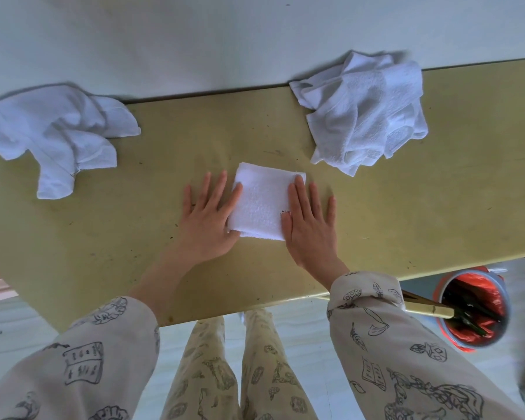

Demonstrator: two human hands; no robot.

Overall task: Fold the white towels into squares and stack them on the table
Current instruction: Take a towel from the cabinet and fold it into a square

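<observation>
Folded towel [265, 203], square, lies mid-table between both hands. Left hand [208, 218] flat, fingers straight and spread, its index finger and thumb on the towel's left edge. Right hand [311, 225] flat, fingers straight, pressing the right edge. Crumpled towel [58, 136] far left, another crumpled towel [367, 112] far right on the yellow table [452, 207]. Red bin [473, 310] below the table's near right edge.

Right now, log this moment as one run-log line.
left hand: open, flat on folded towel | right hand: same | left crumpled towel: unfolded | right crumpled towel: unfolded | table: no stack yet
</observation>
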